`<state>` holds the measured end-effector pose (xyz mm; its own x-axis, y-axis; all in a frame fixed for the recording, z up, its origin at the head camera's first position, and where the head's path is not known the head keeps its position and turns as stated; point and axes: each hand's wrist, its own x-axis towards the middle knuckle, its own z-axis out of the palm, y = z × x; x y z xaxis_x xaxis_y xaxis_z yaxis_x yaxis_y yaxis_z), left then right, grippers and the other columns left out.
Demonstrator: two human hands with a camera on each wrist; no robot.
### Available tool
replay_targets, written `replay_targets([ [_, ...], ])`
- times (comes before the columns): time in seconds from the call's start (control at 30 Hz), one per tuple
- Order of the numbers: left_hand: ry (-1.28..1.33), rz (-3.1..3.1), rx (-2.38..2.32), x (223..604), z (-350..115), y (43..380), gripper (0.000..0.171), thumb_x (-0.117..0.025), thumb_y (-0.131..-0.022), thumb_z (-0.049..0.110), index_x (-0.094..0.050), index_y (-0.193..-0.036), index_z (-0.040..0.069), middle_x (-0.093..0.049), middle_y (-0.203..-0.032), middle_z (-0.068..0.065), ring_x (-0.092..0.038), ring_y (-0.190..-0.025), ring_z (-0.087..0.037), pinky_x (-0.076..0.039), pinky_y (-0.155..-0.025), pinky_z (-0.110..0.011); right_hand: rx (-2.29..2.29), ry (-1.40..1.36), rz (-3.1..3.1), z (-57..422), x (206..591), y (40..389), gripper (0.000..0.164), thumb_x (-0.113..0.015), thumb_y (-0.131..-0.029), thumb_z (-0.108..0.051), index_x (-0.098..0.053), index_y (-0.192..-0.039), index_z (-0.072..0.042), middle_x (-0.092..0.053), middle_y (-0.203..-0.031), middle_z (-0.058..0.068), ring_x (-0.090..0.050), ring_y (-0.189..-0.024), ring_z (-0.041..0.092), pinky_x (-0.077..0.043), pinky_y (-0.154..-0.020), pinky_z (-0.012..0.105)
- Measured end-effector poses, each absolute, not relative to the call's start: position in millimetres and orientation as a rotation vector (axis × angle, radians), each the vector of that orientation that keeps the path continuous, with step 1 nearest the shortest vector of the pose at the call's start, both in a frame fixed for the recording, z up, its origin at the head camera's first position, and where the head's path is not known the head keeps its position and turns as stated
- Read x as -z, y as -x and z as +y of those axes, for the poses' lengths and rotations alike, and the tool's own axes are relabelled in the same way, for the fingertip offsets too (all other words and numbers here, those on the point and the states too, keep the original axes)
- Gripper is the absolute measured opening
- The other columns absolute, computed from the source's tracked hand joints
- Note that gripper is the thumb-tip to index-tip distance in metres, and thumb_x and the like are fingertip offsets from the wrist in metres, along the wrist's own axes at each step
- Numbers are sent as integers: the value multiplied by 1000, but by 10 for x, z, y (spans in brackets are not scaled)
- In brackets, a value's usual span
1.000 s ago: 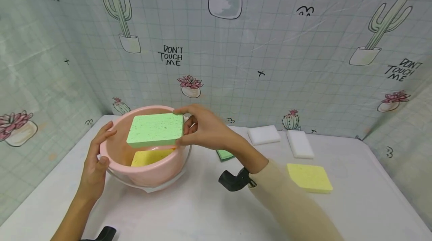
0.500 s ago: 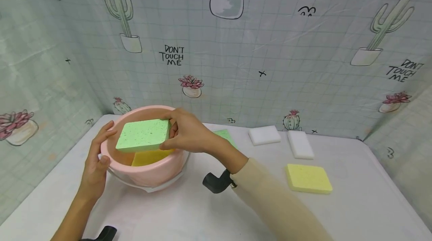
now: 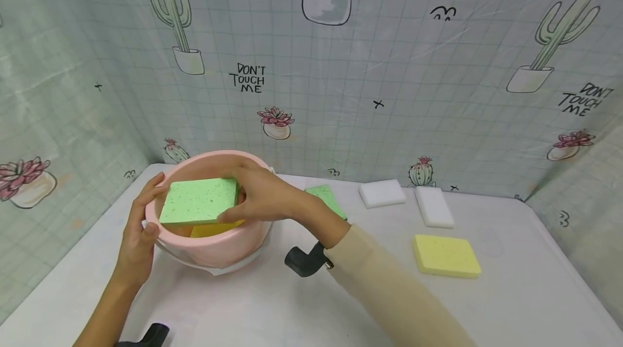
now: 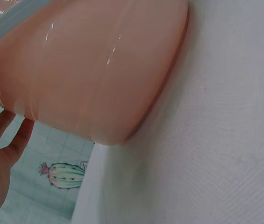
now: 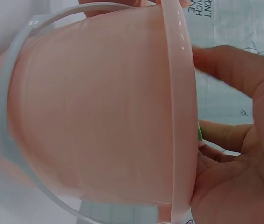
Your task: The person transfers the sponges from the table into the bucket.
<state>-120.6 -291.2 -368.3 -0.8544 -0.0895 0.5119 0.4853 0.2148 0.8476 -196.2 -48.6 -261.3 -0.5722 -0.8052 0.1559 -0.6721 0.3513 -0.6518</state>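
Observation:
In the head view, my right hand (image 3: pixel 265 194) pinches a light green sponge (image 3: pixel 198 201) by its right end, thumb in front. The sponge is above the opening of a pink bucket (image 3: pixel 209 247), with its lower edge below rim level at the back. Beneath it, a yellow sponge (image 3: pixel 214 228) lies inside the bucket, mostly covered. My left hand (image 3: pixel 138 233) holds the bucket's left rim, its fingers against the wall in the left wrist view. The right wrist view shows the bucket's side (image 5: pixel 99 107) and its grey handle (image 5: pixel 5 102) hanging down; the sponge is almost hidden there.
On the white table (image 3: pixel 370 293), a green scouring sponge (image 3: pixel 327 199) lies right of the bucket, partly behind my right arm. Further right are two white sponges, one flat at the back (image 3: pixel 382 194) and one angled (image 3: pixel 434 207), plus a yellow sponge (image 3: pixel 446 256). A patterned curtain (image 3: pixel 340 77) encloses the back.
My right hand has moved left and down with the light green sponge, bringing it lower into the bucket's mouth. The green scouring sponge has come into fuller view. My left hand stays on the rim.

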Motion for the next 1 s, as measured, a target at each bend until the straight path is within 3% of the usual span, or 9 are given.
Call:
replay_targets([
  [0.07, 363, -2043, 1671, 3682, -2916, 1201, 65, -58, -90, 40, -39, -141, 5, -19, -157, -2, -12, -143, -24, -10, -114, -43, 1040, 1362, 2386, -495, 2599, 1973, 41, -72, -86, -23, -57, -123, -10, -47, -117, 0, -51, -75, 6, -44, -67, 14],
  [0.17, 376, -2047, 1657, 3675, -2913, 1194, 64, -57, -91, 40, -39, -141, 4, -19, -157, -3, -12, -143, -24, -11, -114, -42, 1052, 1356, 2363, -506, 2585, 1990, 21, -63, -93, -20, -62, -111, -10, -57, -94, -3, -48, -62, 5, -40, -60, 15],
  [0.23, 387, -2044, 1651, 3669, -2909, 1192, 64, -57, -91, 40, -39, -141, 5, -19, -156, -4, -13, -143, -24, -12, -114, -41, 1054, 1329, 2364, -508, 2577, 1994, 15, -60, -94, -17, -64, -106, -9, -59, -78, -3, -49, -57, 5, -39, -56, 16],
  [0.33, 405, -2037, 1653, 3667, -2912, 1197, 64, -57, -91, 39, -39, -141, 4, -19, -157, -6, -12, -143, -25, -12, -114, -41, 1039, 1272, 2371, -502, 2571, 1999, 15, -59, -95, -16, -64, -108, -9, -59, -69, -2, -54, -57, 6, -40, -55, 17],
  [0.53, 381, -2052, 1641, 3683, -2933, 1215, 64, -57, -91, 40, -39, -141, 5, -20, -157, -2, -13, -143, -24, -11, -114, -44, 1039, 1252, 2349, -491, 2559, 2010, 13, -59, -95, -15, -64, -106, -9, -63, -76, 1, -60, -65, 9, -45, -60, 19],
  [0.63, 412, -2034, 1644, 3693, -2937, 1226, 63, -57, -91, 40, -40, -141, 5, -20, -157, -4, -14, -143, -24, -13, -114, -40, 1020, 1222, 2382, -486, 2557, 2010, 23, -59, -95, -17, -64, -114, -7, -67, -97, 2, -61, -80, 7, -46, -67, 17],
  [0.77, 493, -1971, 1698, 3701, -2938, 1246, 61, -57, -92, 37, -40, -141, 4, -18, -156, -8, -15, -142, -25, -24, -109, -26, 967, 1167, 2438, -487, 2562, 2004, 36, -58, -95, -21, -59, -128, -6, -61, -124, -1, -57, -97, 4, -47, -76, 16],
  [0.87, 531, -1927, 1737, 3707, -2940, 1257, 61, -58, -92, 36, -41, -140, 3, -18, -156, -10, -15, -142, -26, -30, -104, -20, 951, 1153, 2448, -490, 2567, 1995, 37, -57, -96, -22, -59, -130, -8, -61, -123, -2, -58, -93, 3, -48, -75, 17],
  [1.0, 533, -1916, 1738, 3720, -2946, 1262, 61, -58, -92, 36, -41, -140, 2, -19, -156, -11, -15, -142, -26, -29, -104, -21, 986, 1157, 2437, -482, 2576, 1983, 36, -57, -96, -22, -59, -129, -9, -61, -121, -5, -58, -92, 3, -48, -73, 18],
])
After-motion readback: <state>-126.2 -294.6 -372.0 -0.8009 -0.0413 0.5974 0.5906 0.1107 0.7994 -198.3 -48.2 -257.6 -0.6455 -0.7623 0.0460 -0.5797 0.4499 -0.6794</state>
